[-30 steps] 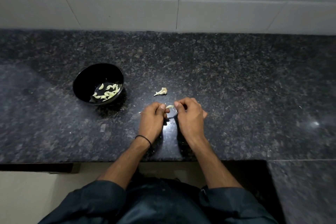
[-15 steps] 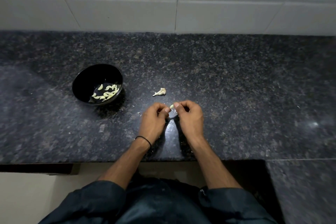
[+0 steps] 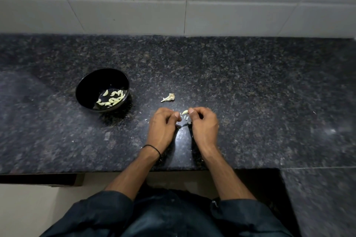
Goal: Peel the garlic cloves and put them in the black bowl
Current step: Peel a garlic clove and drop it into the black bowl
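2 hands meet over the near middle of the tabletop (image 3: 250, 92), a dark speckled stone slab with a glossy sheen. The right hand (image 3: 205, 124) pinches 1 garlic clove (image 3: 185, 112) between its curled thumb and fingertip, just above the stone. The clove is small, pale yellow-white, smooth and curved like a crescent. Its long axis runs roughly left to right, slightly tilted, and the free pointed end aims left and a little near, toward the left hand (image 3: 162, 127). The left fingers (image 3: 169, 113) are curled, with the thumb tip just beside the clove's free end; whether they touch it or grip anything cannot be told. Tiny white skin flakes (image 3: 184, 119) lie scattered beneath the hands. To the far left stands the round, shiny black bowl (image 3: 82, 86), with peeled cloves (image 3: 112, 99) gathered at its near right side. Between bowl and hands lies a dry, frayed garlic stub (image 3: 169, 97). A thin black band (image 3: 154, 148) circles the left wrist. White glazed tiles (image 3: 115, 15) back the tabletop.
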Demonstrator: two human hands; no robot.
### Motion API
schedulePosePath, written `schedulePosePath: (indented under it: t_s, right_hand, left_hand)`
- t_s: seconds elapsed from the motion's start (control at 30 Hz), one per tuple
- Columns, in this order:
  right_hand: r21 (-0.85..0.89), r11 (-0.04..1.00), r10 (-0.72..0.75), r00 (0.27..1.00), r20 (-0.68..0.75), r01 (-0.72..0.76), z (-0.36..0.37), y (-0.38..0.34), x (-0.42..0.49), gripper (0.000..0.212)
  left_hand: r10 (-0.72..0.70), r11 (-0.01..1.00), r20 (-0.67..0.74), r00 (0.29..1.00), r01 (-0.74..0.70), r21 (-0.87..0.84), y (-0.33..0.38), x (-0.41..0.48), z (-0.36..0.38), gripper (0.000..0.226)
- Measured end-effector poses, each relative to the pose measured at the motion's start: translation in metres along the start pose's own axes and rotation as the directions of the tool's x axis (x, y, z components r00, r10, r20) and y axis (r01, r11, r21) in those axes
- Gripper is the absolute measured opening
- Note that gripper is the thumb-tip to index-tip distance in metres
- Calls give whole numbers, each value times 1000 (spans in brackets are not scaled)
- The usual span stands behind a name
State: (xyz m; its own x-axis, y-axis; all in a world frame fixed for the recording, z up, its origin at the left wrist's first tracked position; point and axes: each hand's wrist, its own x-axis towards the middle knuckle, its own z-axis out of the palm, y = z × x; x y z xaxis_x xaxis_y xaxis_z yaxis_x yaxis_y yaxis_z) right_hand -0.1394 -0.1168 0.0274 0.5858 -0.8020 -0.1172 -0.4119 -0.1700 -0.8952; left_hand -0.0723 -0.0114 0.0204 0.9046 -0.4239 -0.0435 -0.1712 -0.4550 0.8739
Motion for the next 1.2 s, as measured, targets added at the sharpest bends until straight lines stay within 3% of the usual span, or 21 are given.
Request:
schedulePosePath:
  t_s: [0.23,0.47,0.57,0.7,0.83,0.97,1.07,1.2]
  right_hand:
    - [-5,1000,-28,999,26,28,2,-2,-1,17]
    - [47,997,-60,991,119,55,-2,-5,2,16]
    - [-55,991,-119,992,40,121,-11,3,8,21]
    - [-328,921,-215,976,26,211,-10,23,6,31]
    - [-367,854,-333,930,157,368,17,28,-10,34]
    - [-292,823,-408,865,292,487,35,24,-19,28]
    - [-229,874,-387,899,203,428,26,15,-10,31]
    - [-366,847,-361,922,138,386,17,14,21,35]
  left_hand:
    - [59,997,18,998,-58,-45,6,-3,-5,6]
    - [27,998,-76,997,-31,-45,-1,0,-13,5]
    - [22,999,-138,990,-18,29,-9,5,-23,9]
    - [71,970,-184,980,-25,241,-27,16,-34,12]
    - [78,937,-204,976,-2,349,-38,28,-36,12]
    - [57,933,-203,977,20,360,-39,32,-38,15]
    - [55,934,-184,981,14,358,-42,34,-41,12]
    - [59,940,-148,987,-5,341,-47,33,-46,8]
